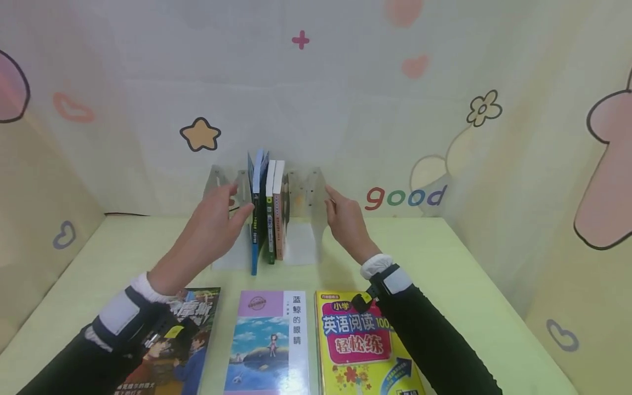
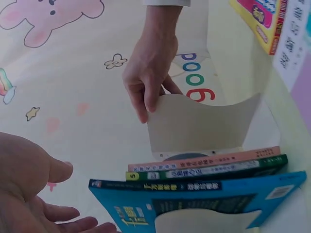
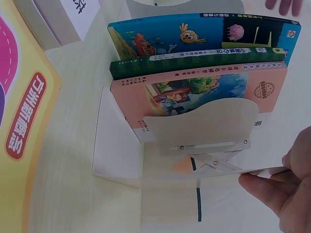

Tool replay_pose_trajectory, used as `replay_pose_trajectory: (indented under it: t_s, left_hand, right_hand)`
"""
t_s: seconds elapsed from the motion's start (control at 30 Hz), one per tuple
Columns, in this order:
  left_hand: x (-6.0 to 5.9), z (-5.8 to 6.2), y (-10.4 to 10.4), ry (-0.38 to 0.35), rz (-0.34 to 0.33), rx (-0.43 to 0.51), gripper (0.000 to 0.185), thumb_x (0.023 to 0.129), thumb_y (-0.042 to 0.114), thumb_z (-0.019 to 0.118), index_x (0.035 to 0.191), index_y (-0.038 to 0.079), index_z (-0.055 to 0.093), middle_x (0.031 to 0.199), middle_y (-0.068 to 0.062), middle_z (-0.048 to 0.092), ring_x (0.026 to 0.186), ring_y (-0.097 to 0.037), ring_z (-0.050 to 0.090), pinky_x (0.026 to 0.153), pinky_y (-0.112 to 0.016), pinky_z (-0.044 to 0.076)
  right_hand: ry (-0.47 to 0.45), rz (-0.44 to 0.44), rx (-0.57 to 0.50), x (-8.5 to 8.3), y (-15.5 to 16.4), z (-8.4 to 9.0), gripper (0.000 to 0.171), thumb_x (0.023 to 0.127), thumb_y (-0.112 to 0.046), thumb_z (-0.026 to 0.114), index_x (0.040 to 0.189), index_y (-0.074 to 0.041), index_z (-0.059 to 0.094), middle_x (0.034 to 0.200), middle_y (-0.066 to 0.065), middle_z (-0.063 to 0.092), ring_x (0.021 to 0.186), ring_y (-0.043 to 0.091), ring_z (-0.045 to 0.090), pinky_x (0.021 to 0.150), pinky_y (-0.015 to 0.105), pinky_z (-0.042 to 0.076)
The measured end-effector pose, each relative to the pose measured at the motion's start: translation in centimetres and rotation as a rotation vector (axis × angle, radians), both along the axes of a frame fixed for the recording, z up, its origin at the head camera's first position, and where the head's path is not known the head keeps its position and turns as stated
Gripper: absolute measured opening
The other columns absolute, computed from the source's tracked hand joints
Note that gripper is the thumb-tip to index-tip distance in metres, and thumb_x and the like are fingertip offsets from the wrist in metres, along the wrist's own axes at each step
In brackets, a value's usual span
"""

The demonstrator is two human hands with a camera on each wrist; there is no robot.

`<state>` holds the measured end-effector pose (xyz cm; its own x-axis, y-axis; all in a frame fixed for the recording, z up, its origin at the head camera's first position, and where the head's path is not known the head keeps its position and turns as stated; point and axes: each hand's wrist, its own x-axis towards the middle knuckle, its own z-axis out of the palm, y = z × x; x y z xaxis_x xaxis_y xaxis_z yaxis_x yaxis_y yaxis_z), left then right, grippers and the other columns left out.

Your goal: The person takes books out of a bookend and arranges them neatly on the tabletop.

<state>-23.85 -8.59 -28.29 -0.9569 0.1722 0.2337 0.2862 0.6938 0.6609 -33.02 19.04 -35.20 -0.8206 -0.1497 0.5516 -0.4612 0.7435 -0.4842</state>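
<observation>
Three books stand upright in a pale divider rack (image 1: 217,178) at the back of the table: a blue one (image 1: 255,219), a green one (image 1: 269,219) and a pinkish one (image 1: 279,219). My left hand (image 1: 217,219) is open just left of the blue book (image 2: 204,204), fingers straight; I cannot tell if it touches. My right hand (image 1: 343,219) pinches the top edge of the rack's right end panel (image 1: 316,208). In the left wrist view, its fingers (image 2: 146,102) curl over that panel (image 2: 199,121). The right wrist view shows the books (image 3: 194,63) from above and the same grip (image 3: 282,189).
Three books lie flat along the front edge: a comic (image 1: 182,340) under my left forearm, a blue-and-white one (image 1: 269,345) and a yellow one (image 1: 360,345). Printed cloth walls close in the green table (image 1: 444,263) on the back and both sides.
</observation>
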Motion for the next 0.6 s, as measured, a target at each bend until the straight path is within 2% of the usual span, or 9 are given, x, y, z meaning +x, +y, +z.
replay_pose_trajectory:
  t_s: [0.13, 0.23, 0.43, 0.6]
  left_hand:
    - [-1.3, 0.7, 1.5, 0.030, 0.025, -0.010, 0.067, 0.109, 0.031, 0.052, 0.159, -0.006, 0.026, 0.158, -0.029, 0.032, 0.142, -0.043, 0.037, 0.114, -0.059, 0.038]
    - [-2.3, 1.0, 2.3, 0.048, 0.049, 0.003, 0.067, 0.109, 0.030, 0.053, 0.157, -0.008, 0.027, 0.159, -0.029, 0.029, 0.138, -0.041, 0.039, 0.113, -0.057, 0.040]
    - [-4.0, 0.8, 3.1, 0.005, 0.082, 0.050, 0.066, 0.108, 0.031, 0.053, 0.155, -0.008, 0.030, 0.154, -0.029, 0.031, 0.119, -0.040, 0.047, 0.096, -0.052, 0.053]
    - [-5.2, 0.4, 3.6, -0.047, 0.089, 0.079, 0.060, 0.109, 0.028, 0.046, 0.153, -0.008, 0.031, 0.149, -0.029, 0.036, 0.115, -0.040, 0.050, 0.089, -0.049, 0.055]
  right_hand:
    - [-0.001, 0.004, -0.007, 0.0, 0.0, 0.0, 0.043, 0.104, -0.006, 0.061, 0.145, 0.006, 0.054, 0.070, 0.010, 0.058, 0.059, 0.022, 0.050, 0.056, 0.027, 0.041]
    - [0.005, 0.004, -0.002, -0.1, -0.1, 0.0, 0.043, 0.104, -0.005, 0.061, 0.145, 0.005, 0.055, 0.072, 0.012, 0.061, 0.059, 0.022, 0.050, 0.056, 0.027, 0.042]
    - [0.013, -0.005, 0.016, -0.1, -0.3, -0.1, 0.042, 0.104, -0.004, 0.061, 0.144, 0.005, 0.055, 0.075, 0.013, 0.063, 0.060, 0.022, 0.051, 0.056, 0.027, 0.041]
    - [0.017, -0.032, 0.024, 0.0, 0.0, -0.1, 0.042, 0.104, -0.005, 0.061, 0.144, 0.004, 0.056, 0.071, 0.011, 0.060, 0.058, 0.022, 0.050, 0.055, 0.027, 0.041]
